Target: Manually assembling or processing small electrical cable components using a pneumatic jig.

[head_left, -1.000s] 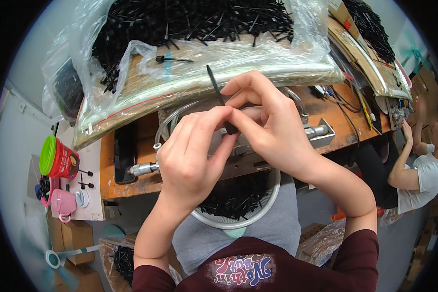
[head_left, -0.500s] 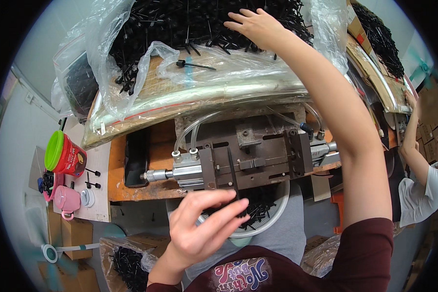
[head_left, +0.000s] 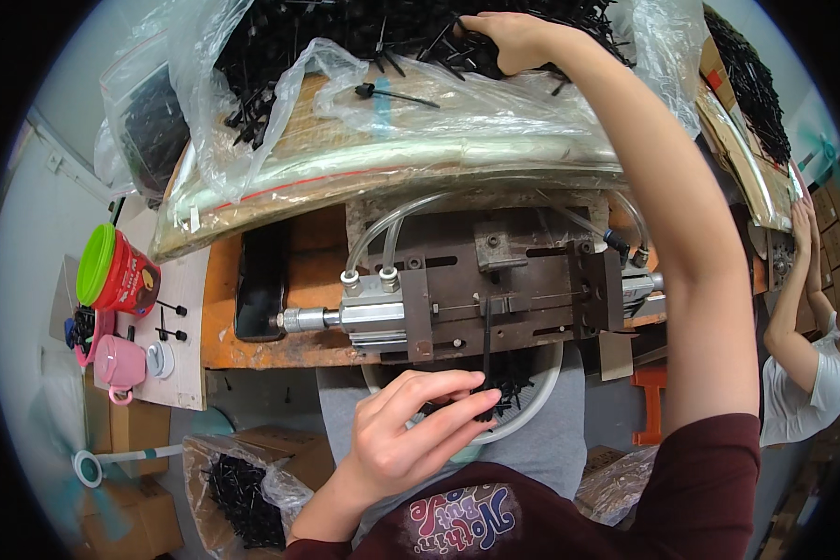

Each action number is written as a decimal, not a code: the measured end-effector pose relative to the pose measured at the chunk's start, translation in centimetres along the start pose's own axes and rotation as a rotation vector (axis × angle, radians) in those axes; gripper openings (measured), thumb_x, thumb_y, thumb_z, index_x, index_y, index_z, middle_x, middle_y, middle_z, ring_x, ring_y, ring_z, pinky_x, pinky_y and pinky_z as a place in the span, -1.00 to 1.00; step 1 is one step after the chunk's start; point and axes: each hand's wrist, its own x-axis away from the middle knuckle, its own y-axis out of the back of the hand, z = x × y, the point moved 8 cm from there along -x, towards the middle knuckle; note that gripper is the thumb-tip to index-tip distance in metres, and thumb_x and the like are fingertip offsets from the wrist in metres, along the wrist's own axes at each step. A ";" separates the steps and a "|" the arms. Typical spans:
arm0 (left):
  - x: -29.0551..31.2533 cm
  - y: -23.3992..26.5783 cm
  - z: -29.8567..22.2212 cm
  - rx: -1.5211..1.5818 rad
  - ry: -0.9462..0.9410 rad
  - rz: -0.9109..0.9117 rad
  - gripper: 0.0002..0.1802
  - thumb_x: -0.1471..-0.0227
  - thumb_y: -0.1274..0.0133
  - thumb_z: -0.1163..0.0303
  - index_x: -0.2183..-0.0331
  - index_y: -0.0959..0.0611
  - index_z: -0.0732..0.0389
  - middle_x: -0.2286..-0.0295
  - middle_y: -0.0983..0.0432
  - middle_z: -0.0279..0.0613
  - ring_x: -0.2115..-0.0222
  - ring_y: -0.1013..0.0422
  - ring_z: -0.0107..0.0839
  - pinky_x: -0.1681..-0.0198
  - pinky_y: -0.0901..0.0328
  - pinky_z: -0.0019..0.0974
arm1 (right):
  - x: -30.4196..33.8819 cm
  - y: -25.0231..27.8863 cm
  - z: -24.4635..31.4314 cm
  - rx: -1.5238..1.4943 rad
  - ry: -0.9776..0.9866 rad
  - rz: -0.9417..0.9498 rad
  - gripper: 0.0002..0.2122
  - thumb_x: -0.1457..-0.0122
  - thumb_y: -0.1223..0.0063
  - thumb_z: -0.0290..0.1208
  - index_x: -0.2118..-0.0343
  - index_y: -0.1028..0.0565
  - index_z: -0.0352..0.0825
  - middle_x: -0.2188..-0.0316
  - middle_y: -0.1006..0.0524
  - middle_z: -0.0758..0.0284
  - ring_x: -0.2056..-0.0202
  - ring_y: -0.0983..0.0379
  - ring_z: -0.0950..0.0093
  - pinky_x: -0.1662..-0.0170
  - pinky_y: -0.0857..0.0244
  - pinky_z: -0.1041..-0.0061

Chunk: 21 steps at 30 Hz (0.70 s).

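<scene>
Between thumb and fingertips, my left hand (head_left: 406, 429) pinches a black cable tie (head_left: 487, 341), its thin strap upright in front of the fixture. Its head end is partly hidden by the fingers. My right hand (head_left: 527, 42) reaches into the heap of black cable ties (head_left: 317, 28) on clear plastic at the back; its fingers curl around several pieces, fingertips partly hidden. One loose cable tie (head_left: 397, 94) lies on the plastic before the heap. The brown metal fixture (head_left: 457, 317) has an air cylinder (head_left: 375, 315) at its left. Below it, a white basket (head_left: 537, 415) holds more black pieces.
Clear tubes (head_left: 369, 233) arch behind the fixture. A black tray (head_left: 261, 299) sits on the orange bench. A red tub (head_left: 135, 280) and pink cup (head_left: 119, 362) stand at left. At far right, another person's arms (head_left: 793, 271) work beside another heap. A bagged box (head_left: 238, 495) stands low left.
My right hand has gone from fingers spread over the heap to fingers curled into it. My left hand has shifted slightly right with the cable tie. The view has shifted a little.
</scene>
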 end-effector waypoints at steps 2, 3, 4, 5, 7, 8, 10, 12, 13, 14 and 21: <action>0.6 0.3 0.5 -0.017 0.029 -0.011 -0.57 0.33 -0.44 0.49 0.25 -0.78 0.15 0.22 -0.57 -0.22 0.39 -0.51 -0.41 0.37 -0.45 -0.42 | 1.0 1.5 3.8 -0.063 0.039 0.112 -0.17 0.28 -0.12 -0.63 -0.25 -0.29 -0.16 -0.16 -0.38 0.18 -0.14 -0.36 0.17 -0.13 -0.33 0.27; 0.8 0.3 0.5 -0.026 0.043 -0.013 -0.57 0.32 -0.44 0.49 0.25 -0.78 0.15 0.21 -0.57 -0.22 0.38 -0.51 -0.42 0.37 -0.45 -0.43 | 2.2 3.0 6.1 -0.072 0.027 0.190 -0.19 0.27 -0.13 -0.61 -0.24 -0.30 -0.18 -0.13 -0.40 0.19 -0.12 -0.37 0.17 -0.12 -0.33 0.28; 0.8 0.1 0.5 -0.021 0.047 -0.011 -0.57 0.32 -0.44 0.50 0.25 -0.78 0.15 0.21 -0.56 -0.21 0.38 -0.51 -0.42 0.37 -0.45 -0.43 | 3.3 3.5 6.9 -0.070 0.001 0.272 -0.20 0.27 -0.13 -0.59 -0.22 -0.31 -0.19 -0.11 -0.41 0.19 -0.09 -0.39 0.17 -0.10 -0.33 0.28; 1.0 -0.2 0.7 -0.016 0.067 -0.009 -0.58 0.31 -0.43 0.50 0.25 -0.78 0.15 0.19 -0.56 -0.20 0.35 -0.51 -0.42 0.34 -0.46 -0.41 | 3.6 3.3 6.3 -0.056 0.003 0.243 -0.28 0.20 -0.21 -0.51 -0.18 -0.36 -0.18 -0.02 -0.46 0.20 -0.02 -0.42 0.17 -0.07 -0.34 0.28; 0.9 -0.9 0.9 -0.027 0.072 -0.006 -0.59 0.30 -0.42 0.50 0.26 -0.77 0.15 0.19 -0.56 -0.19 0.33 -0.51 -0.41 0.32 -0.46 -0.40 | 4.7 3.7 6.5 -0.075 0.023 0.233 -0.31 0.15 -0.26 -0.43 -0.18 -0.38 -0.15 -0.02 -0.46 0.20 -0.01 -0.43 0.19 -0.05 -0.35 0.28; 0.7 -1.2 1.0 -0.031 0.074 -0.004 -0.60 0.29 -0.42 0.49 0.26 -0.77 0.15 0.19 -0.56 -0.19 0.32 -0.50 -0.40 0.30 -0.46 -0.39 | 5.3 3.9 6.4 -0.083 0.032 0.229 -0.33 0.13 -0.28 -0.40 -0.17 -0.38 -0.14 -0.02 -0.47 0.20 -0.01 -0.43 0.20 -0.04 -0.36 0.29; 0.5 -1.8 1.1 -0.090 0.063 -0.011 -0.61 0.28 -0.41 0.51 0.26 -0.76 0.18 0.16 -0.56 -0.16 0.29 -0.51 -0.34 0.25 -0.47 -0.34 | 6.2 4.2 6.5 -0.247 -0.005 0.234 -0.35 0.07 -0.34 -0.27 -0.17 -0.40 -0.10 -0.05 -0.48 0.21 0.05 -0.48 0.26 0.00 -0.39 0.30; 0.8 -1.9 1.1 -0.153 0.048 -0.037 -0.61 0.28 -0.40 0.51 0.26 -0.76 0.19 0.15 -0.56 -0.13 0.27 -0.52 -0.30 0.23 -0.47 -0.31 | 8.7 7.4 10.1 -0.422 -0.086 0.306 -0.35 0.05 -0.34 -0.25 -0.18 -0.40 -0.09 -0.08 -0.48 0.22 0.09 -0.51 0.32 0.04 -0.42 0.34; 0.7 -2.3 0.8 -0.150 0.030 -0.026 -0.62 0.26 -0.39 0.52 0.26 -0.74 0.22 0.09 -0.56 -0.07 0.22 -0.53 -0.21 0.18 -0.47 -0.26 | 9.3 8.1 9.4 -0.395 -0.060 0.177 -0.36 0.02 -0.35 -0.22 -0.19 -0.39 -0.10 -0.09 -0.48 0.27 0.17 -0.52 0.39 0.12 -0.45 0.42; 0.7 -2.3 0.7 -0.163 0.038 -0.020 -0.63 0.25 -0.38 0.52 0.25 -0.74 0.23 0.07 -0.55 -0.06 0.20 -0.53 -0.19 0.16 -0.47 -0.25 | 9.9 9.3 10.5 -0.358 -0.010 -0.015 -0.49 0.01 -0.28 -0.33 -0.06 -0.44 -0.19 0.03 -0.50 0.26 0.15 -0.50 0.34 0.12 -0.43 0.37; 0.4 -4.2 0.9 -0.299 0.032 0.010 -0.67 0.20 -0.33 0.52 0.27 -0.69 0.31 0.01 -0.53 0.00 0.18 -0.55 -0.13 0.11 -0.47 -0.20 | 13.5 8.0 9.2 -0.329 0.127 -0.156 -0.68 -0.14 -0.19 -0.46 0.01 -0.56 -0.21 0.11 -0.62 0.38 0.17 -0.52 0.46 0.14 -0.43 0.39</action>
